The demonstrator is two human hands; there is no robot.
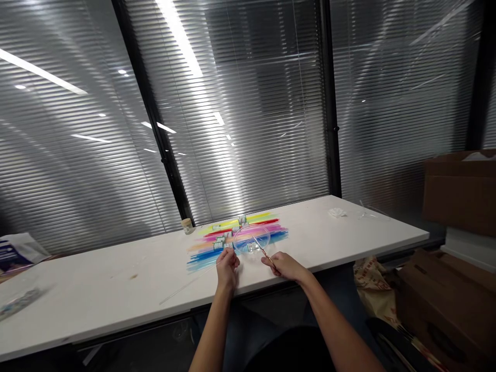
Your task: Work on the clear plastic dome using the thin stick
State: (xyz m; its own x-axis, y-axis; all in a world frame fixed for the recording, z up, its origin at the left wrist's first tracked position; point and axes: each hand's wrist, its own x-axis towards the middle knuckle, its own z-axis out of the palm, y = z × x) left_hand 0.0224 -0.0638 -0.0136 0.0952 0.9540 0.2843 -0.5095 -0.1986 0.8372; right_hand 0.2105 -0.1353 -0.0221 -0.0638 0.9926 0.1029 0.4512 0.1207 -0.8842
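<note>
My right hand (285,266) is closed around the handles of a pair of copper-coloured scissors (267,257). Their blades point away from me, over a clear round bowl (252,246). Left of the bowl, my left hand (228,264) is closed near the table's front edge. A thin translucent strand (182,288) runs from that hand down to the left across the tabletop. Beyond my hands lie bundles of coloured strands, among them yellow strands (258,217), red strands (267,223), pink strands (209,237) and blue strands (203,254). Several printed wrappers (219,243) sit around the bundles.
Everything rests on a long white table (163,268). A small jar (187,226) stands at its back edge. Crumpled white material (337,212) lies on the right, and a plastic packet (19,304) on the left. Cardboard boxes (445,305) and a paper bag (374,287) are at lower right. Blinds (248,129) line the back.
</note>
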